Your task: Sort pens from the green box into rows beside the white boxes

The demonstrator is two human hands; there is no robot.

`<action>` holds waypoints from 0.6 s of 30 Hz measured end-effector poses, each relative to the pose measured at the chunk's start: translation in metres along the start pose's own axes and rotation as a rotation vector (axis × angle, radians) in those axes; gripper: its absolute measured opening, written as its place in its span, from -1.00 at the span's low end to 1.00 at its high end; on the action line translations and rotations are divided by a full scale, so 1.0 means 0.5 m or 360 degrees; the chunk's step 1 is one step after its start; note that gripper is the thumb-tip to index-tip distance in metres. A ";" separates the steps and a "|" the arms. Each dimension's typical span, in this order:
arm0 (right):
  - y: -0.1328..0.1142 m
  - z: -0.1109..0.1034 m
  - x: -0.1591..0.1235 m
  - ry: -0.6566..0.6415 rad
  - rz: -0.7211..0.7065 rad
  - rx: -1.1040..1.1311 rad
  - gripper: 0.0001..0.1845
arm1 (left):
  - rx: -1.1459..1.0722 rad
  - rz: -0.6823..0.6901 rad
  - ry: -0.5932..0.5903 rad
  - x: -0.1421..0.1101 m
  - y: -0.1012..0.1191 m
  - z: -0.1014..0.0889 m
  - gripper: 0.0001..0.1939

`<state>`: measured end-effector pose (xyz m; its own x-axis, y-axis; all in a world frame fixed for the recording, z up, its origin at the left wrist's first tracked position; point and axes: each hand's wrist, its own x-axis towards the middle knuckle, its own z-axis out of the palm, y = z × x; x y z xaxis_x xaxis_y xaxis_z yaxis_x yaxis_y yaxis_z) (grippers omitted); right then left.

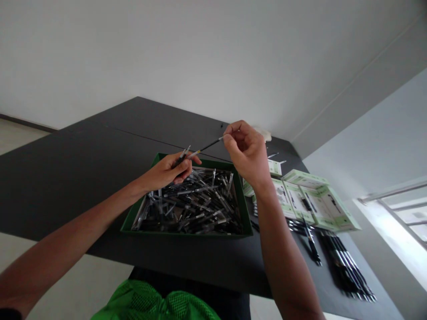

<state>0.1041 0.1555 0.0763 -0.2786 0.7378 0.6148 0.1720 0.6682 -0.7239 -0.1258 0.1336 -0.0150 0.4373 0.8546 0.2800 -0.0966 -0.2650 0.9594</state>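
Note:
My left hand point(173, 170) is closed around a small bunch of thin pens point(184, 154), whose pointed ends stick out above the fingers. A dark pen refill point(211, 144) with a yellow band slants up from that hand to my right hand point(246, 153). Thumb and forefinger of my right hand pinch its far end. The refill's lower end meets the left fingers; whether it sits inside a barrel cannot be made out. Below both hands stands a green box point(246, 218) full of loose clear and black pen parts point(200, 204).
Open pale green and white cartons point(320, 202) stand on the dark table point(110, 120) to the right. Nearer me lie a row of black pens point(348, 266) and a separate black pen point(312, 244). A wall point(187, 58) rises behind the table.

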 end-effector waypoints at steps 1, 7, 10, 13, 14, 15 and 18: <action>0.001 0.002 -0.001 -0.0034 0.0001 -0.0007 -0.86 | 0.0023 0.0005 -0.0005 0.000 0.001 0.001 -0.59; 0.000 -0.003 -0.001 -0.0528 0.0085 -0.0254 -0.74 | 0.0074 -0.0009 -0.0042 -0.005 0.007 0.006 -0.62; -0.015 -0.049 0.002 -0.0600 0.0187 -0.0445 -0.47 | 0.0097 0.0016 -0.0017 -0.005 0.011 0.006 -0.62; -0.046 -0.138 -0.009 -0.0303 0.0276 -0.0626 -0.54 | 0.0160 0.0104 -0.0004 -0.003 0.013 0.004 -0.60; -0.057 -0.174 -0.017 -0.0114 0.0292 -0.0691 -0.61 | 0.0180 0.0133 0.0002 -0.002 0.013 0.003 -0.60; -0.065 -0.211 -0.027 0.0093 0.0283 -0.0764 -0.66 | 0.0198 0.0154 0.0010 -0.002 0.013 0.003 -0.60; -0.060 -0.325 -0.066 0.0527 0.0326 -0.1088 -0.72 | 0.0213 0.0163 0.0028 -0.001 0.013 0.003 -0.61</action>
<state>0.2617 0.1267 0.1286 0.0993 0.7711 0.6290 0.7626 0.3471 -0.5459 -0.1251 0.1310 -0.0090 0.4154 0.8275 0.3777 -0.0194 -0.4071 0.9132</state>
